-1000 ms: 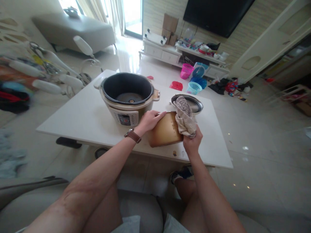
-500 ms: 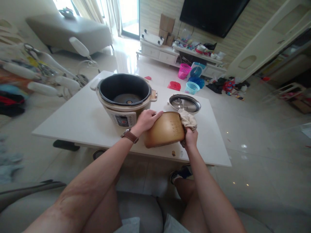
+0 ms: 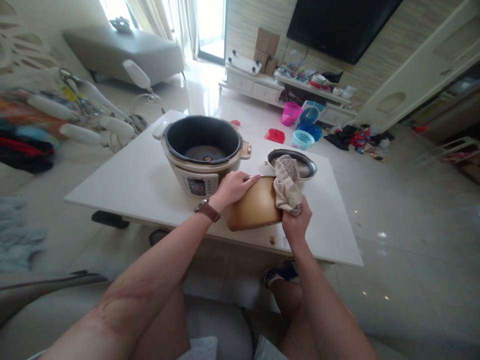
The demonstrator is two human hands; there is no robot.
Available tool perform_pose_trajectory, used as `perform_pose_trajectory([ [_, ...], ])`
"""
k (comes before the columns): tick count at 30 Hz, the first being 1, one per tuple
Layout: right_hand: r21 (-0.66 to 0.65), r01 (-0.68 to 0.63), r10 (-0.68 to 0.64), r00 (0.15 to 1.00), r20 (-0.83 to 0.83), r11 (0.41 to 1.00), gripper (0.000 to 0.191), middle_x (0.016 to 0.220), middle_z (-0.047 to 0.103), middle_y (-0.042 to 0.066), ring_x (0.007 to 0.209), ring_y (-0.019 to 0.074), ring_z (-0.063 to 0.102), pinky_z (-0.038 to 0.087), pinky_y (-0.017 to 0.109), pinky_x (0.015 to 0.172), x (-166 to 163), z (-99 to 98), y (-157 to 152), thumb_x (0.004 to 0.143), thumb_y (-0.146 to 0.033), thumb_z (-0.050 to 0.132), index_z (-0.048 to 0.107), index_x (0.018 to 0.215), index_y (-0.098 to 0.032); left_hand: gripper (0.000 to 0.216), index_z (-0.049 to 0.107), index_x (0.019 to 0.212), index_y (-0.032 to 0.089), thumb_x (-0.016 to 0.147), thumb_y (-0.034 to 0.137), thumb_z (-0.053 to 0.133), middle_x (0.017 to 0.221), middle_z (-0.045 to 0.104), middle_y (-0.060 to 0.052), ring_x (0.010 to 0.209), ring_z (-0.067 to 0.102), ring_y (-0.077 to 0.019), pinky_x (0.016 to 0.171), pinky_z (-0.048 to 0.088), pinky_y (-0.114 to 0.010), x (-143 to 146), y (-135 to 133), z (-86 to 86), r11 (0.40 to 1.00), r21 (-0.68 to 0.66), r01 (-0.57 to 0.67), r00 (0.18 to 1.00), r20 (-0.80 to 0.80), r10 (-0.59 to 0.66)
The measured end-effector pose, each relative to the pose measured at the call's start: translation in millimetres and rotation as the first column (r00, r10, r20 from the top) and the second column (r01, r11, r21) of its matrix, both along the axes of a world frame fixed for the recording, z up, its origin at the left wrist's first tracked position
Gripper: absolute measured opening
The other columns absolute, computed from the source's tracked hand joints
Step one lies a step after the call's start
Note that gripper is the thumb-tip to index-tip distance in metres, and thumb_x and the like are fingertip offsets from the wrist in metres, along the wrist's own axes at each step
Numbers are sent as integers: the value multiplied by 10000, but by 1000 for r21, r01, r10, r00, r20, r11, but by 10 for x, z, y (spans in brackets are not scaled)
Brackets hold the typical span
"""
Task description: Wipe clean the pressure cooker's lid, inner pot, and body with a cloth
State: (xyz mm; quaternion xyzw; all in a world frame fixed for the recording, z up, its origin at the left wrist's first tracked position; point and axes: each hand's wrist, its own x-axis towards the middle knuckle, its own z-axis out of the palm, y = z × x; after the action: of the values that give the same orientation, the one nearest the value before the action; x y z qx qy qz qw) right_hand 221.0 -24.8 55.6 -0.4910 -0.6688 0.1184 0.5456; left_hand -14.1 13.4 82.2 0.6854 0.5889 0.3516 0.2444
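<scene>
The left hand [image 3: 234,189] has the golden-brown inner pot [image 3: 253,205] by its upper left edge, thumb laid along the rim and the rest of the grip on the pot's left side. The pot leans between the two hands, over the near edge of the white tabletop [image 3: 120,187]; whether its lower edge touches that surface is hard to judge from this angle. At the pot's right, the right hand [image 3: 297,220] is closed on a bunched, patterned cloth [image 3: 288,185], which rises above the grip and covers the pot's right side. The cooker body [image 3: 198,170] stands upright just beyond the left hand, its dark inside open to view (a brown-strapped watch [image 3: 209,210] circles the left wrist). Behind the cloth and partly hidden by it, the round lid [image 3: 308,166] lies on the tabletop. A small brown object [image 3: 272,240] sits near the front edge, just below the pot.
</scene>
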Motion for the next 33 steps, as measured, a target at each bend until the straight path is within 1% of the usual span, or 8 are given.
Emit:
perform_pose_trajectory([
  [4, 186, -201, 119, 918, 379, 962, 453, 1356, 761, 92, 1335, 337, 672, 488, 484, 1118, -73, 171, -172, 851, -330, 671, 728, 1297, -272, 464, 698, 653, 144, 976, 442, 549, 706, 699, -103, 657, 473, -168, 633, 248, -333, -5, 27, -41, 1000, -20, -23, 999, -45, 22],
  [7, 191, -203, 102, 894, 436, 960, 476, 1365, 759, 91, 1359, 330, 663, 481, 480, 1131, -97, 196, -195, 855, -319, 637, 710, 1323, -272, 424, 706, 658, 139, 953, 406, 559, 716, 705, -107, 653, 467, -168, 631, 252, -334, -20, 45, -68, 999, -24, -22, 999, -39, 21],
  [11, 146, -145, 100, 955, 279, 979, 432, 1345, 761, 112, 1305, 335, 688, 516, 487, 1115, -52, 110, -107, 853, -316, 654, 722, 1275, -249, 567, 610, 565, 150, 994, 510, 518, 581, 560, -35, 600, 379, -131, 622, 209, -340, -20, 41, -60, 1000, 14, 11, 1000, 6, -11],
  [16, -53, 6, -9, 997, -73, 999, 302, 1115, 812, 106, 1077, 284, 746, 578, 445, 1016, 42, -67, 101, 862, -327, 673, 763, 1117, -193, 639, 505, 525, 173, 997, 603, 506, 533, 440, -2, 593, 334, -122, 623, 193, -349, -1, 14, -13, 1000, 13, 10, 999, 40, -10],
  [20, -192, 25, -92, 933, -347, 981, 292, 1045, 824, 81, 1060, 249, 733, 549, 452, 1066, 117, -251, 307, 813, -326, 698, 787, 1049, -180, 643, 486, 531, 182, 997, 624, 491, 544, 490, -20, 601, 344, -129, 625, 204, -351, -1, 5, 4, 1000, 6, 13, 999, 38, -13],
  [23, -340, 12, -201, 824, -529, 941, 332, 994, 821, 52, 987, 229, 732, 584, 426, 987, 155, -392, 412, 756, -355, 725, 791, 1028, -176, 647, 483, 533, 182, 993, 637, 486, 548, 516, -32, 604, 346, -132, 625, 205, -353, -7, -4, 17, 1000, 1, 14, 999, 45, -14],
  [27, -451, 49, -313, 786, -533, 891, 354, 994, 821, 52, 956, 232, 730, 593, 430, 962, 149, -468, 424, 717, -366, 746, 795, 1005, -165, 659, 474, 521, 183, 986, 649, 489, 530, 502, -33, 599, 338, -134, 620, 189, -360, -20, -14, 30, 1000, 3, 13, 999, 52, -13],
  [33, -203, 75, -139, 936, -324, 976, 306, 1056, 824, 70, 1006, 245, 738, 561, 444, 1046, 47, -229, 229, 798, -352, 716, 794, 1042, -186, 673, 501, 523, 180, 1000, 654, 477, 524, 476, -20, 588, 329, -131, 613, 193, -354, -24, -12, 16, 1000, -7, 10, 1000, 28, -10],
])
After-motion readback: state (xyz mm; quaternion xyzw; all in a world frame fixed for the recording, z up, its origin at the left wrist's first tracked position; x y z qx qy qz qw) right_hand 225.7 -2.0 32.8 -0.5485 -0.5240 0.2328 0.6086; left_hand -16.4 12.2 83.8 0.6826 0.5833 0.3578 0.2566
